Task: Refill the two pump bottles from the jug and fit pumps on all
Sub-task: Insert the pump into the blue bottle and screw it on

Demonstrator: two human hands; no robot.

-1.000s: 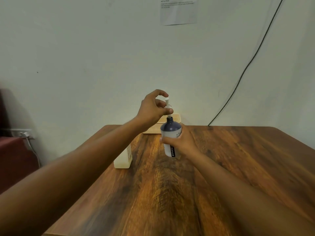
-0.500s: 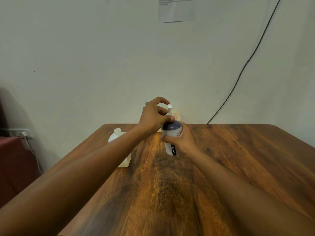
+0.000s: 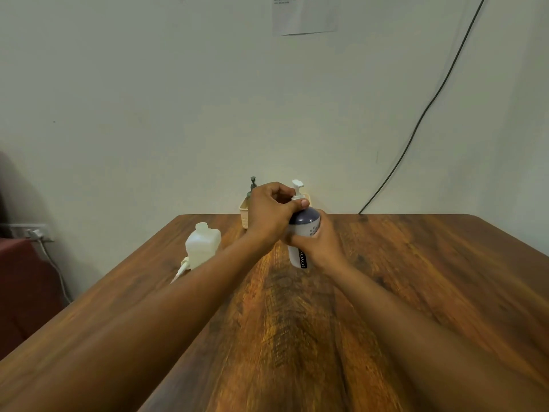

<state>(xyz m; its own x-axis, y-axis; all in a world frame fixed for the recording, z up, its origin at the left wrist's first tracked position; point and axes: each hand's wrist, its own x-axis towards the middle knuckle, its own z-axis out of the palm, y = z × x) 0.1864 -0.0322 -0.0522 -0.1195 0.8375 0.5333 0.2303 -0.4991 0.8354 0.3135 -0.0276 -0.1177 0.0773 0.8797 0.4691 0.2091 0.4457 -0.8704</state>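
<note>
Head view puts the pump bottle (image 3: 304,233) out toward the table's (image 3: 416,263) far edge, near its middle, upright, the right hand (image 3: 319,248) wrapped round its body. Left hand (image 3: 269,211) grasps the white pump's (image 3: 297,188) collar; I judge it is being screwed on, so keep the bottle steady and the collar square to the neck. Its fill cannot be seen. Near the left edge stands an uncapped translucent jug (image 3: 203,246), contents unclear, a loose pump (image 3: 182,267) beside it. A basket (image 3: 244,211) behind holds a dark pump bottle (image 3: 252,187).
</note>
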